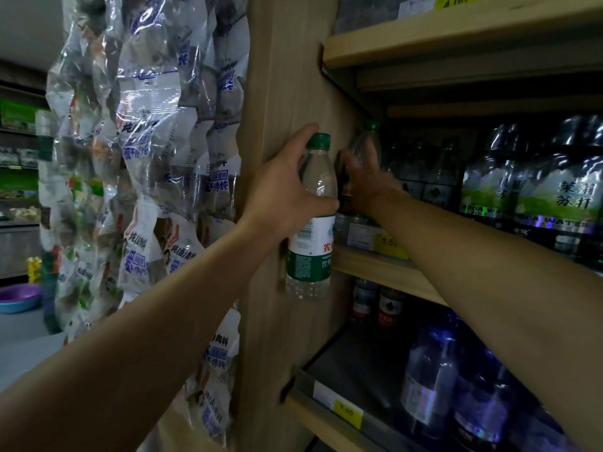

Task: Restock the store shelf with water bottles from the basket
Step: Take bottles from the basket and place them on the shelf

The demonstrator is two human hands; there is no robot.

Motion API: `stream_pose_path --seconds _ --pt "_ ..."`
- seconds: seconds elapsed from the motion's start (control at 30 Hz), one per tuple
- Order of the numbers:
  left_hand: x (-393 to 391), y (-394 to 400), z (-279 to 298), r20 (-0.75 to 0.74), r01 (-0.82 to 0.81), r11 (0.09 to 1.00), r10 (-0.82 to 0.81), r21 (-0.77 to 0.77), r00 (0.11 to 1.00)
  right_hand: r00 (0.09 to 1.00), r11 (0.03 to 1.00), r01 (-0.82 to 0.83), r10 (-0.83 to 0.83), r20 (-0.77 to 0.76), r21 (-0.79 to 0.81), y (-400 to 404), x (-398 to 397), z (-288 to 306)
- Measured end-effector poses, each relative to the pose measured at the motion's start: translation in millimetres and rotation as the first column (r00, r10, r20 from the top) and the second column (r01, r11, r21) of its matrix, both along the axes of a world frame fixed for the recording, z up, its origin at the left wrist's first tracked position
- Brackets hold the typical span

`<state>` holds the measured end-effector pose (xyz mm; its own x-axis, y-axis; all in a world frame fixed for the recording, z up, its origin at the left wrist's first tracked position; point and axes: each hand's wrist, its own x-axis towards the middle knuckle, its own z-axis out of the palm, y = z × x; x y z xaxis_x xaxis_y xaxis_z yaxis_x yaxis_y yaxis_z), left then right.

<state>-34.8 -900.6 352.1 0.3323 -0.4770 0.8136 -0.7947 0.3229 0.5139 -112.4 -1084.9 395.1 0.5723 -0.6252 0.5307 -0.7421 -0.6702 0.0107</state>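
My left hand (280, 194) grips a clear water bottle (311, 230) with a green cap and a white and green label, upright, in front of the shelf's wooden side panel. My right hand (365, 177) reaches into the middle shelf (375, 265) and holds a second green-capped bottle (367, 148) near its left end, tilted a little in the dark. The basket is out of view.
Soda water bottles (551, 190) fill the middle shelf to the right. Blue bottles (450, 380) stand on the lower shelf (326, 409), small bottles (375, 305) behind them. Plastic snack packets (146, 158) hang left of the wooden panel (280, 93). A purple basin (19, 296) sits far left.
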Motion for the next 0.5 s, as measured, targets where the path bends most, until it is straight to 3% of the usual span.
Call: stream_pose_path --seconds 0.27,0.5 --pt "-18 22 24 0.02 -0.052 0.993 0.054 -0.109 0.998 1.0 0.979 -0.009 0.008 -0.003 -0.205 28 -55 15" --pt "-41 19 52 -0.003 -0.155 0.917 0.166 -0.366 0.986 0.991 0.906 0.11 -0.07 0.113 -0.409 59 -102 24"
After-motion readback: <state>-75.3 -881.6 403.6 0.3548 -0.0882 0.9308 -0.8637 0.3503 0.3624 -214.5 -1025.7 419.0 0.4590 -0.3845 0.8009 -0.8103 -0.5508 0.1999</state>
